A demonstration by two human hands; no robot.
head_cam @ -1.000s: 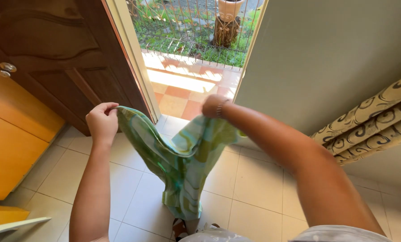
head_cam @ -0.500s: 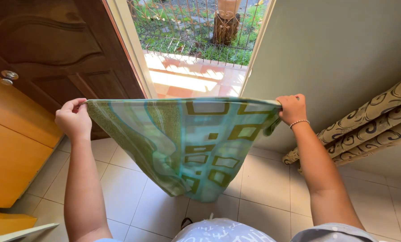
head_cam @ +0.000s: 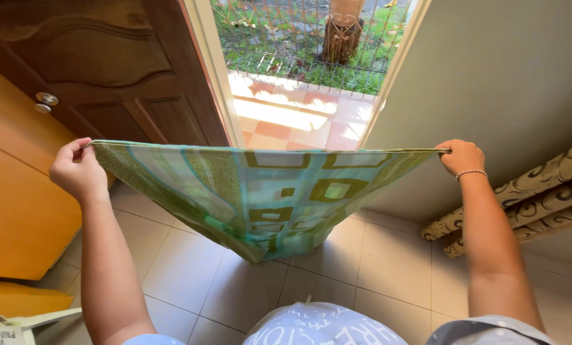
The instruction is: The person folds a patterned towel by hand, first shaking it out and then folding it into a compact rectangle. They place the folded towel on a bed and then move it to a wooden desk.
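right now the person holds a green and teal cloth printed with squares (head_cam: 266, 198) stretched taut along its top edge, between the two hands, at about chest height in front of the open doorway. the left hand (head_cam: 76, 171) has its fingers curled together, thumb pressed over the corner, pinching the fabric at the far left end. the right hand (head_cam: 461, 157) pinches the other corner with thumb against bunched fingers; a thin bead bracelet (head_cam: 471, 172) sits on that wrist. the middle of the cloth sags down into a point above the pale tiled floor (head_cam: 388, 268), apart from it as far as i can tell.

what could go wrong, i'd say: each grip is only a small pinch on a corner, so a sharp tug could pull one end free and the whole thing would swing down onto the tiles. the hanging point could also brush the floor if the arms drop. the dark carved wooden door (head_cam: 107, 64) stands just beyond the left hand, and its round metal knob (head_cam: 45, 101) is near enough that a wide swing might knock knuckles or snag the cloth.
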